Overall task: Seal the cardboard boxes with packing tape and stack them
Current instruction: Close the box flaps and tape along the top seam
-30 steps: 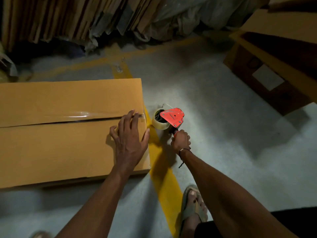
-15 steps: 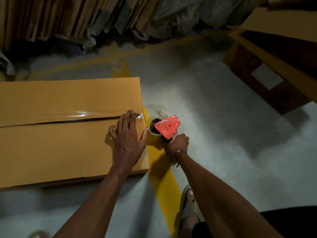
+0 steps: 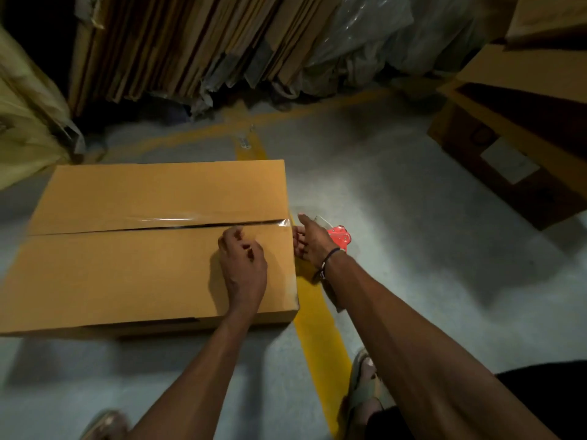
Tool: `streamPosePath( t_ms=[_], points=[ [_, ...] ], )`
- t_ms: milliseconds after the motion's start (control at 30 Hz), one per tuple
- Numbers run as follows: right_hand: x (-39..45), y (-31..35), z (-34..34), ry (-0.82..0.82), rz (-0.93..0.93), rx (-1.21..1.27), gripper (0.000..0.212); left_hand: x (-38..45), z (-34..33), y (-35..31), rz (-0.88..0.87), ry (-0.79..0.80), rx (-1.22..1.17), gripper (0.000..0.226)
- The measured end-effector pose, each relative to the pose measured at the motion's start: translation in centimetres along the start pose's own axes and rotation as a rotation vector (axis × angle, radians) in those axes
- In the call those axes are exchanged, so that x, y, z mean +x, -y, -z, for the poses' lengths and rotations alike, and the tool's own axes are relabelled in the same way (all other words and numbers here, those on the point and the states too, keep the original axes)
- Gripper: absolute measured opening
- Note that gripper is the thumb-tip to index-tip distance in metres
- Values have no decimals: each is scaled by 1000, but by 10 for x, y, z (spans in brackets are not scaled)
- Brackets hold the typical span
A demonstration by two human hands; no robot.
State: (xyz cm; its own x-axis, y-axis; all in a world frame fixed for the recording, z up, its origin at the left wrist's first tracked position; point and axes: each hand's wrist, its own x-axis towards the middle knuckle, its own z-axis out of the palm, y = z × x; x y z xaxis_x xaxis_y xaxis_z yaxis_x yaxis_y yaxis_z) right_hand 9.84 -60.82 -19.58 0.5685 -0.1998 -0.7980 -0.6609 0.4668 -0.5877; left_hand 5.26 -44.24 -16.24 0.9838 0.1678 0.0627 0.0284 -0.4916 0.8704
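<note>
Concrete floor [image 3: 397, 249], grey and pale, fills the lower half of the head view, crossed by a painted yellow line [image 3: 320, 338] that runs from under the box edge toward the person and meets a second, fainter yellow stripe farther back. Along the back of the room one leaning row of flattened cardboard sheets [image 3: 190, 49] stands on edge, with crumpled clear plastic wrap [image 3: 365, 39] beside it on the right; a yellowish bag [image 3: 22, 122] bulges at the left edge. At the right, two darker stacked cartons [image 3: 508, 147] sit on the floor, one bearing a white label. One cardboard box [image 3: 127, 274] lies flat on the floor in the centre-left, its two top flaps closed with a dark gap along the seam and one strip of clear packing tape [image 3: 178, 219] shining over that seam to the right edge. Two bare hands are in view. The left hand [image 3: 243, 265] rests on the box top near the right end of the seam, fingers curled in loosely and holding nothing that can be seen. The right hand [image 3: 313, 242], with a dark wristband, is just beside the box's right edge, fingers spread and relaxed, gripping nothing. One red tape dispenser [image 3: 341, 238] shows partly behind that hand, low beside the box; whether the hand touches it cannot be told. Two sandalled feet show at the bottom.
</note>
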Motion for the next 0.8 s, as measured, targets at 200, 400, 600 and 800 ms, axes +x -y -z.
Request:
streamPosePath(
  t_ms=[200,400,600,800],
  points=[
    [2,4,-4,74,-143,-36,48,28,9,-8,455,-83,-356,38],
    [15,6,-8,47,-119,-54,39,60,-3,-7,666,-97,-509,60],
    [21,11,-3,-162,88,-46,12,58,-2,-7,728,-127,-500,44],
    [16,0,0,-375,345,-606,34,60,-8,-7,702,-162,-373,52]
  ],
)
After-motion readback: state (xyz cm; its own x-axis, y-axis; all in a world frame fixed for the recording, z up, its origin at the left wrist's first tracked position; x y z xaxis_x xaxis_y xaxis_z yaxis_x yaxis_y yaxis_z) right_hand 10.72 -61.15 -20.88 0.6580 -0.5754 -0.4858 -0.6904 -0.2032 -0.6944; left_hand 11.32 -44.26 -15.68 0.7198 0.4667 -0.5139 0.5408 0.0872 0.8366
